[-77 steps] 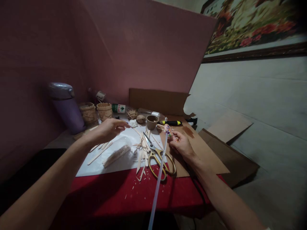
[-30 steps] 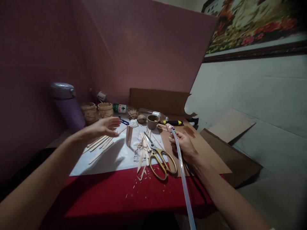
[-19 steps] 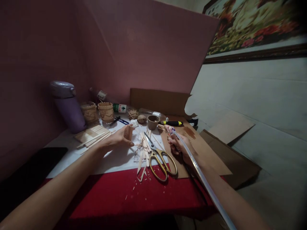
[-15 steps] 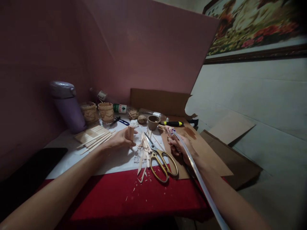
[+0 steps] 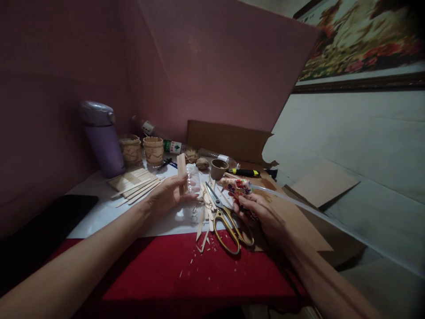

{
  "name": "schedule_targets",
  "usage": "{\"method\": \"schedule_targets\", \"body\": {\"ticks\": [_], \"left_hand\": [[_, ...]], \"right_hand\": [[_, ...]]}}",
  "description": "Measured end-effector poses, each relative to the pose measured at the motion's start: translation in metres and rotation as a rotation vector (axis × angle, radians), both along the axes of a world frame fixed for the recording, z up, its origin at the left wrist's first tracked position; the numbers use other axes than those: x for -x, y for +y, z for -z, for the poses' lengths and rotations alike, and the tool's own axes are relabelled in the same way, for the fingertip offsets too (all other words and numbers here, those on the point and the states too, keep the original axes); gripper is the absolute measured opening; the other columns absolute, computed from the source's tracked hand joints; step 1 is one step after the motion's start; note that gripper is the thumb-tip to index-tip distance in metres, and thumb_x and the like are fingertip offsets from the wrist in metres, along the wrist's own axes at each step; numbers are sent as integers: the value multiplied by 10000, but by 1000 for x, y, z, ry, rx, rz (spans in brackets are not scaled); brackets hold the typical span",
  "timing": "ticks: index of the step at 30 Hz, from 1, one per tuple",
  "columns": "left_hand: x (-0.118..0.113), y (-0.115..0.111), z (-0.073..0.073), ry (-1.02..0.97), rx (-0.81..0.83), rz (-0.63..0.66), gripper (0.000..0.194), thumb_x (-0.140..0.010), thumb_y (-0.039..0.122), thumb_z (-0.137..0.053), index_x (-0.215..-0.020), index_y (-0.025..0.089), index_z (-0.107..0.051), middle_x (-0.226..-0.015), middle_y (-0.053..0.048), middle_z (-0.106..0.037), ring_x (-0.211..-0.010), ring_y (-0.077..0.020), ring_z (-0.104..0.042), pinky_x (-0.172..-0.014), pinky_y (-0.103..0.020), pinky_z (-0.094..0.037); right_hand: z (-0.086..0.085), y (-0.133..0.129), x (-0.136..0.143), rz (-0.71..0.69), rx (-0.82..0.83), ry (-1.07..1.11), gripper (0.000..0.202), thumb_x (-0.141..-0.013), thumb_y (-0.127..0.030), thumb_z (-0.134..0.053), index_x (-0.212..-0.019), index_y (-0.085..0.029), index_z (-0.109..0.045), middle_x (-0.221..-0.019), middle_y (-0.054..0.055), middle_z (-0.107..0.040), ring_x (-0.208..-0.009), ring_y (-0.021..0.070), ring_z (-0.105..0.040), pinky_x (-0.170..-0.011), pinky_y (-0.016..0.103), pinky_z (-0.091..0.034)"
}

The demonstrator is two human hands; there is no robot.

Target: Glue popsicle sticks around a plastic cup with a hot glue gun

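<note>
My left hand is closed around a clear plastic cup with wooden sticks upright along its left side. In my right hand is a flower-patterned glue gun, its nozzle pointing left; a long clear glue stick runs out of its back to the right. Gold-handled scissors lie between my hands, blades toward the back, beside loose and cut wooden sticks. Behind them stands a small brown pot.
At the left are a purple bottle, two stick-and-twine cups and a pile of flat sticks. Twine balls, plastic bottles and a yellow-black cutter lie behind. Cardboard covers the right side.
The cup in my left hand has turned upright, showing its clear side. My right hand has turned the glue gun, so its glue stick swings to the right. The view has shifted slightly.
</note>
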State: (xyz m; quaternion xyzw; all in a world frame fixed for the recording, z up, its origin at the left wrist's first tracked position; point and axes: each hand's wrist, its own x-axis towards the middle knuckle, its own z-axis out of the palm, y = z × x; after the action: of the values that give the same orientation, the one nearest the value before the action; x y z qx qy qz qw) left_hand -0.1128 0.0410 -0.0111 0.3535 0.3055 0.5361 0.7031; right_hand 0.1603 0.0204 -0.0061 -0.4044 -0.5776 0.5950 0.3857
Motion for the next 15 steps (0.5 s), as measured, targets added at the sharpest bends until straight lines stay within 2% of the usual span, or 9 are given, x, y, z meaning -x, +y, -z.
{"method": "schedule_targets", "body": {"ticks": [3,7,11,15], "left_hand": [[-4,1,2,-16,21,1,227,-776,277,-727,-919,147,-609,-925,-99,-687,-891,-277,-695,-853,-447,-552],[-8,4,5,-37,14,-19,278,-740,313,-771,-872,146,-592,-847,-75,-677,-877,-282,-698,-861,-437,-543],[-10,5,7,-26,1,-39,338,-720,366,-789,-872,149,-580,-819,-62,-660,-834,-261,-692,-840,-418,-538],[-9,5,10,-92,-16,-13,347,-758,352,-764,-987,158,-588,-903,-71,-680,-755,-192,-663,-801,-370,-532]], "right_hand": [[0,-7,5,49,43,16,340,-818,-478,-680,-755,-168,-553,-683,-17,-576,-454,35,-392,-394,155,-277],[-2,-12,12,57,56,76,349,-800,-488,-696,-771,-178,-538,-631,-41,-535,-425,31,-364,-376,155,-263],[-8,-9,17,-72,2,-27,433,-817,-560,-640,-677,-165,-531,-561,-44,-482,-393,39,-346,-360,182,-262],[-18,-6,24,-159,-48,-136,461,-782,-592,-652,-644,-169,-534,-543,-35,-480,-424,63,-382,-393,204,-291]]}}
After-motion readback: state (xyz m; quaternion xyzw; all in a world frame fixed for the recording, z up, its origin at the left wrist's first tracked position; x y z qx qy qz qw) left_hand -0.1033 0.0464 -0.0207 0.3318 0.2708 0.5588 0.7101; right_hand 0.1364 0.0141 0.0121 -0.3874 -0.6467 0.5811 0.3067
